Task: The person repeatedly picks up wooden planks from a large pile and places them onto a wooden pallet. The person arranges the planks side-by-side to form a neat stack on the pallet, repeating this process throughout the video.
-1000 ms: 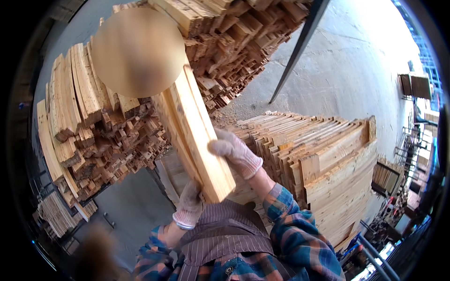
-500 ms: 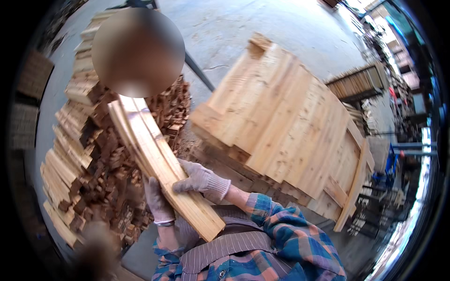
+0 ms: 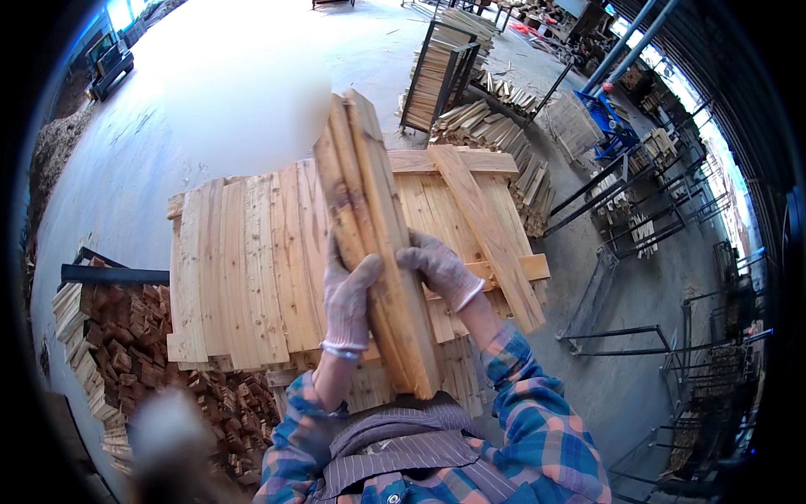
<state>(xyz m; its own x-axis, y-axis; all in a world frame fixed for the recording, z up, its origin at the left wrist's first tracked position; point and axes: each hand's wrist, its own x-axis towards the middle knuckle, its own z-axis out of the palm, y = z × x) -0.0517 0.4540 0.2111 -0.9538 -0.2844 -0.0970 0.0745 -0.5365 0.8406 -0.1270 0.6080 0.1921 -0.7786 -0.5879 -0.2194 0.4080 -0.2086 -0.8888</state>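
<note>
A bundle of a few long wooden boards (image 3: 378, 227) stands tilted in front of me, its near end by my apron. My left hand (image 3: 348, 298), in a pale work glove, is closed on the bundle's left side, thumb across the front. On the other side my right hand (image 3: 443, 267), gloved too, grips the right-hand board with its thumb on top. Behind the boards lies a broad stack of planks (image 3: 245, 269), laid side by side. One loose plank (image 3: 487, 239) slants across its right part, over a crosspiece at the stack's right end.
At the lower left is a heap of wood pieces (image 3: 138, 336) beside a dark metal bar (image 3: 115, 275). A black rack of boards (image 3: 438, 80) and a pile of slats (image 3: 495, 147) stand beyond the stack. Metal frames (image 3: 617, 344) are on the right.
My view has turned to the right. The boards, held in both hands, have swung from over the wood heap to over the plank stack, and my hands have shifted along them.
</note>
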